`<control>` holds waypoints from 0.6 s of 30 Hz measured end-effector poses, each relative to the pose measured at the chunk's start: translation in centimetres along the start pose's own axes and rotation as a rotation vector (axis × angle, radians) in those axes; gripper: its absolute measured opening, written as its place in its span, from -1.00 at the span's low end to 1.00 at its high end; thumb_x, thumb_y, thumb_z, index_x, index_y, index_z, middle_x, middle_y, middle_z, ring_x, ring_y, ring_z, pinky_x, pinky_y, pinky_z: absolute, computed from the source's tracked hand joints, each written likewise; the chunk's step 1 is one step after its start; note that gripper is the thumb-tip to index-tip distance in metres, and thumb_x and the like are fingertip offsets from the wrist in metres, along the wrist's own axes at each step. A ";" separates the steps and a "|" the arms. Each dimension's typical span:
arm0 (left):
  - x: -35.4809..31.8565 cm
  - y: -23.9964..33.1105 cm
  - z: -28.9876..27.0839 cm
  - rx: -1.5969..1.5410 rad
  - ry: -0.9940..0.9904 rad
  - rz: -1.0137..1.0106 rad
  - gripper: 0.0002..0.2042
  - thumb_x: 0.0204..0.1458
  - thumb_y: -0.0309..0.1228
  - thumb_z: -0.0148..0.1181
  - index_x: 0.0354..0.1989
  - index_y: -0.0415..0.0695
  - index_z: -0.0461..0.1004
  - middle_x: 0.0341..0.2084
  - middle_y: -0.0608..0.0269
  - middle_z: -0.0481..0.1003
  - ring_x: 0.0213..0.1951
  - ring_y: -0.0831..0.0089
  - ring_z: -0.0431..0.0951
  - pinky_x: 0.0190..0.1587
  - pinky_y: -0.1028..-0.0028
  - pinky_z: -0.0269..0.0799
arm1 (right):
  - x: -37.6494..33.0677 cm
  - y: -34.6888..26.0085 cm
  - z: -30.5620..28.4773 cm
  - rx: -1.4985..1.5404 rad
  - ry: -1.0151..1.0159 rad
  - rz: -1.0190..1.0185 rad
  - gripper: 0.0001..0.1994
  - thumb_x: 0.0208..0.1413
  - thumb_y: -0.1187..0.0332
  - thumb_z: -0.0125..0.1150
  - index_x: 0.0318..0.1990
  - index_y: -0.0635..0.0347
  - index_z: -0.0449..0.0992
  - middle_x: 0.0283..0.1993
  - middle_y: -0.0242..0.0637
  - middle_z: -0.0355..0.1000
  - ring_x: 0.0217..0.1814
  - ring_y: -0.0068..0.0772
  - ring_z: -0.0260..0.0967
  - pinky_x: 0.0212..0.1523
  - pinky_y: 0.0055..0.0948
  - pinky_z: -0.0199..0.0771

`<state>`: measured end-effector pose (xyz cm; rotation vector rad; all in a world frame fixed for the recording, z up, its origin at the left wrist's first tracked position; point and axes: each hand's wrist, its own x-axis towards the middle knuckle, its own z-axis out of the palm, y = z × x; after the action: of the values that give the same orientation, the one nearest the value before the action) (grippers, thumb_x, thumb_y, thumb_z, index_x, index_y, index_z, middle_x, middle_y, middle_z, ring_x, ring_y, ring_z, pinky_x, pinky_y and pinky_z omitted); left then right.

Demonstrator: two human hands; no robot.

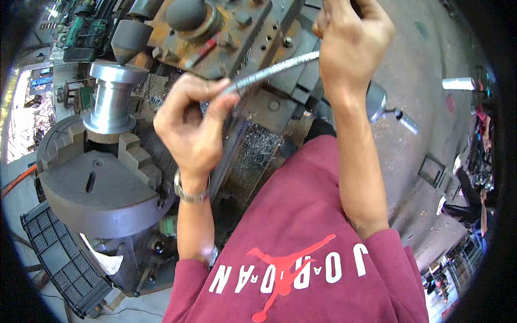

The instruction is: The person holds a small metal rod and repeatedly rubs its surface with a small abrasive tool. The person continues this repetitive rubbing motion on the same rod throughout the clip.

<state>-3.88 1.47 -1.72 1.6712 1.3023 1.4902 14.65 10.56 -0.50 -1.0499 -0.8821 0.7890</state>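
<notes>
A thin silvery-grey strip (274,68) stretches between my two hands, slanting up to the right; whether it bears markings is too blurred to tell. My left hand (191,116), with a metal-banded watch on its wrist, pinches the strip's lower end between thumb and fingers. At the upper end, my right hand (355,46) is closed around the strip, its fingertips partly cut off by the frame's top. To the left of my left hand, a shiny spool-shaped metal workpiece (110,99) sits in the jaws of a big lathe chuck (102,183).
A pointed grey lathe centre (131,42) meets the workpiece's far end. The rusty carriage (242,32) with a round black knob (186,13) lies beyond my hands. Metal chips (257,148) litter the bed. A black grated panel (67,264) stands at lower left, concrete floor (420,177) at right.
</notes>
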 end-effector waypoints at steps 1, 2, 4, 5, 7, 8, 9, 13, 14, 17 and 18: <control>0.0 0.1 0.0 0.057 0.022 0.034 -0.82 -0.03 -0.64 0.49 -0.40 -0.35 0.53 -0.44 0.12 0.56 -0.35 0.44 0.54 -0.19 0.49 0.44 | 0.7 0.4 0.9 -0.048 0.007 -0.086 -0.72 0.35 0.32 0.23 -0.32 0.39 0.65 -0.53 -0.45 0.47 -0.53 -0.77 0.28 -0.50 -0.62 0.21; -0.1 0.1 0.2 0.029 0.047 -0.006 -0.80 -0.06 -0.64 0.51 -0.43 -0.34 0.52 -0.46 0.12 0.55 -0.36 0.42 0.54 -0.19 0.46 0.45 | 1.6 1.1 2.3 -0.040 0.013 -0.196 -0.73 0.34 0.33 0.24 -0.32 0.40 0.65 -0.50 -0.43 0.49 -0.48 -0.74 0.32 -0.44 -0.61 0.25; -0.1 0.3 0.5 0.009 0.088 -0.025 -0.79 -0.09 -0.68 0.51 -0.44 -0.33 0.51 -0.45 0.12 0.56 -0.37 0.43 0.54 -0.21 0.47 0.45 | 2.6 2.4 4.3 -0.015 -0.020 -0.259 -0.75 0.32 0.37 0.25 -0.31 0.42 0.65 -0.45 -0.38 0.54 -0.40 -0.67 0.38 -0.33 -0.58 0.32; -0.1 0.4 0.6 0.042 0.111 -0.043 -0.79 -0.09 -0.69 0.51 -0.44 -0.33 0.51 -0.45 0.11 0.56 -0.38 0.43 0.54 -0.21 0.47 0.45 | 3.1 2.9 4.6 0.003 -0.062 -0.231 -0.77 0.31 0.39 0.25 -0.30 0.42 0.65 -0.42 -0.35 0.57 -0.36 -0.64 0.41 -0.28 -0.56 0.35; -0.4 0.6 0.9 0.009 0.162 -0.095 -0.80 -0.08 -0.70 0.49 -0.43 -0.34 0.50 -0.45 0.10 0.56 -0.38 0.42 0.54 -0.22 0.47 0.45 | 3.8 4.1 5.9 0.050 -0.101 -0.229 -0.80 0.30 0.41 0.26 -0.28 0.42 0.66 -0.39 -0.31 0.59 -0.32 -0.60 0.44 -0.24 -0.54 0.38; -0.5 0.7 1.1 0.005 0.193 -0.107 -0.80 -0.08 -0.71 0.49 -0.43 -0.34 0.50 -0.45 0.09 0.56 -0.38 0.42 0.54 -0.22 0.47 0.45 | 4.4 4.6 6.5 0.021 -0.090 -0.291 -0.81 0.30 0.42 0.26 -0.26 0.42 0.67 -0.39 -0.31 0.59 -0.32 -0.60 0.44 -0.25 -0.55 0.40; -0.7 0.8 1.3 -0.025 0.214 -0.113 -0.80 -0.08 -0.72 0.48 -0.42 -0.35 0.50 -0.46 0.08 0.56 -0.38 0.42 0.54 -0.20 0.47 0.46 | 4.7 5.0 7.2 0.108 -0.082 -0.279 -0.81 0.30 0.42 0.27 -0.25 0.41 0.66 -0.39 -0.32 0.58 -0.33 -0.60 0.44 -0.25 -0.56 0.40; -1.3 1.2 2.2 -0.007 0.320 -0.172 -0.82 -0.01 -0.70 0.45 -0.38 -0.36 0.50 -0.43 0.12 0.53 -0.33 0.45 0.52 -0.15 0.48 0.46 | 4.1 5.7 9.1 0.220 -0.033 -0.248 -0.84 0.30 0.43 0.28 -0.25 0.39 0.64 -0.43 -0.40 0.53 -0.40 -0.66 0.37 -0.35 -0.57 0.35; -1.4 1.2 2.5 -0.010 0.354 -0.180 -0.83 0.01 -0.70 0.44 -0.38 -0.36 0.49 -0.41 0.13 0.52 -0.32 0.47 0.51 -0.14 0.48 0.46 | 3.9 5.5 9.2 0.248 -0.024 -0.218 -0.84 0.30 0.44 0.29 -0.26 0.39 0.64 -0.44 -0.43 0.52 -0.42 -0.68 0.35 -0.38 -0.57 0.34; -1.1 1.9 2.9 0.003 0.363 -0.197 -0.86 0.06 -0.71 0.40 -0.34 -0.37 0.51 -0.37 0.17 0.50 -0.28 0.52 0.49 -0.13 0.54 0.44 | 3.9 4.8 8.8 0.201 -0.079 -0.252 -0.84 0.30 0.40 0.31 -0.25 0.36 0.64 -0.50 -0.47 0.48 -0.48 -0.70 0.30 -0.46 -0.56 0.28; -0.9 2.3 2.9 0.049 0.357 -0.221 -0.88 0.06 -0.71 0.39 -0.30 -0.38 0.54 -0.36 0.21 0.50 -0.29 0.55 0.48 -0.13 0.59 0.42 | 3.9 4.4 8.3 0.200 -0.091 -0.289 -0.83 0.30 0.39 0.31 -0.25 0.36 0.64 -0.50 -0.46 0.48 -0.48 -0.70 0.30 -0.45 -0.57 0.28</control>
<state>-0.33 0.32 -0.79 1.2752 1.6613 1.6812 8.40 18.48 -1.80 -0.6958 -0.9853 0.6688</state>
